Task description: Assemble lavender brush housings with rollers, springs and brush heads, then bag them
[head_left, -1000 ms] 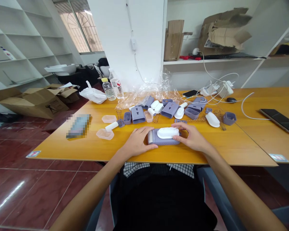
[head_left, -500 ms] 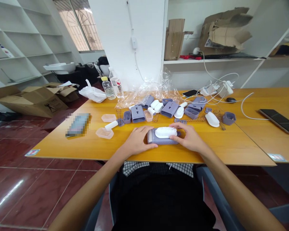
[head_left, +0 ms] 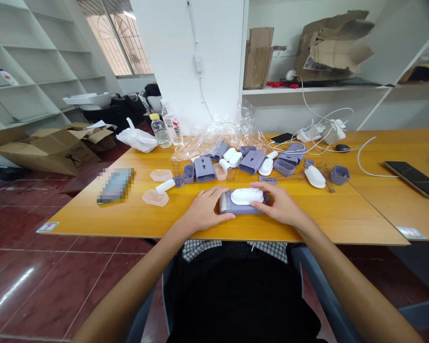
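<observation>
A grey-purple plastic case (head_left: 241,209) lies on the table close to its front edge. On top of it sits a white scrubbing brush (head_left: 246,196), bristles facing up. My left hand (head_left: 208,208) grips the case's left end, thumb along the near side and fingers on the far side. At the right end, my right hand (head_left: 277,206) curls round the brush, its thumb against the brush's near right edge and its fingers on the far side. The palm side of that hand hides the case's right end.
Behind the hands lie purple housings (head_left: 204,169), metal springs (head_left: 322,168), white brush heads (head_left: 315,177) and translucent peach cups (head_left: 155,197). Clear plastic wrap (head_left: 218,138), two bottles (head_left: 160,131) and white cables (head_left: 329,128) are farther back. A phone (head_left: 414,178) lies right.
Both hands keep their hold on the case and brush. Only a very slight shift of the view shows.
</observation>
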`<state>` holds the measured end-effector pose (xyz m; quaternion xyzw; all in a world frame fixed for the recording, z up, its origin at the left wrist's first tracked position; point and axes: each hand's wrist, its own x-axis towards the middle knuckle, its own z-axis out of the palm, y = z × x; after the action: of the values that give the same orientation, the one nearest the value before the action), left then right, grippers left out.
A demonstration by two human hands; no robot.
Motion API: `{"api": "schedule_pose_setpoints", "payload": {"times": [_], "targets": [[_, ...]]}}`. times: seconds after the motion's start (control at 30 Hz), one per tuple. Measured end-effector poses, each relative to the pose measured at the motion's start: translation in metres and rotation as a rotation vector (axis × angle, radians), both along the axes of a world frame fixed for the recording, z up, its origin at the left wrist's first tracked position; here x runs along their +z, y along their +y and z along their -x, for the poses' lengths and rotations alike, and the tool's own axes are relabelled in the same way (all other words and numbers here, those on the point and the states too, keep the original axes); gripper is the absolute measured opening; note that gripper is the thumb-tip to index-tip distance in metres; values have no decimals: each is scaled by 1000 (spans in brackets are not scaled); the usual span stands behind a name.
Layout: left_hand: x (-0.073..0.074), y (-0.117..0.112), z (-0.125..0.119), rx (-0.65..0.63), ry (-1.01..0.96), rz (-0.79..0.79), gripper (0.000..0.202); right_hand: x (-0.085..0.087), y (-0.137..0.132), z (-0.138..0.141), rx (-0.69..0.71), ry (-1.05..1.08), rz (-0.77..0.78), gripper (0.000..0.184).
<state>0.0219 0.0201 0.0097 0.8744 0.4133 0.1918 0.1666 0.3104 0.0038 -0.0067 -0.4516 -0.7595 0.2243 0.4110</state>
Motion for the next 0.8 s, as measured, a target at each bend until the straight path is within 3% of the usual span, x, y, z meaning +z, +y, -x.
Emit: {"api": "schedule_pose_setpoints", "payload": {"times": [0.27, 0.57, 0.8], "targets": [[1, 0, 0, 2, 10, 10, 70, -2, 0, -15, -18, 21, -34, 46], [6, -2, -2, 29, 11, 27, 71, 2, -1, -10, -30, -8, -45, 31], [0, 1, 1, 21, -36, 27, 71, -4, 3, -6, 9, -59, -84, 35]]}}
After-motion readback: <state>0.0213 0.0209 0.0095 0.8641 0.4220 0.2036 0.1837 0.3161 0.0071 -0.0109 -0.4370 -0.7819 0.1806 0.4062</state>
